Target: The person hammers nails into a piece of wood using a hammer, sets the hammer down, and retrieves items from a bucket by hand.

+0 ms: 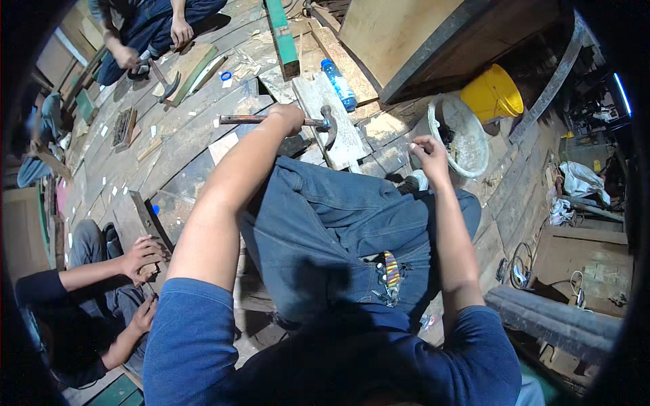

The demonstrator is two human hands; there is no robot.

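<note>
My left hand (290, 118) is wrapped around the wooden handle of a claw hammer (328, 124), its metal head resting on or just above a pale, worn board (313, 95). That board lies on the floor in front of my knees. My right hand (430, 157) is raised beside a whitish bucket (481, 162), thumb and fingertips pinched together. Whatever sits between those fingers is too small to make out. Inside the bucket is some dark stuff. A blue bottle (338, 84) lies along the board's far right side.
A yellow bucket (491, 93) and a large wooden panel (399, 34) stand beyond the whitish bucket. A green-painted beam (281, 37) lies ahead. Co-workers sit at the far left and near left, one with another claw hammer (166, 84). Wood scraps litter the plank floor (183, 128).
</note>
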